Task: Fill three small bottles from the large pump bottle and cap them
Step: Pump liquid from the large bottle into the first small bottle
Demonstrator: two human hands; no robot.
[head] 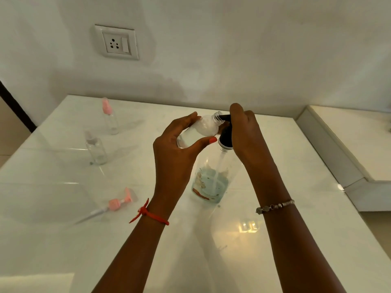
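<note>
A large clear pump bottle [211, 182] with a black pump head [226, 136] stands on the white table [275, 229]. My right hand [245, 132] wraps around the pump head from above. My left hand [175, 149] holds a small clear bottle [203, 129] tilted, its open neck against the black nozzle. Two more small bottles stand at the left: one with a pink top [110, 118] at the back, one with a clear top [95, 148] nearer. A loose pink pump cap [115, 205] with its tube lies on the table at the front left.
The table meets a white wall carrying a power socket [116, 42]. A raised white ledge [338, 149] runs along the table's right side. The table's left edge drops off near the bottles.
</note>
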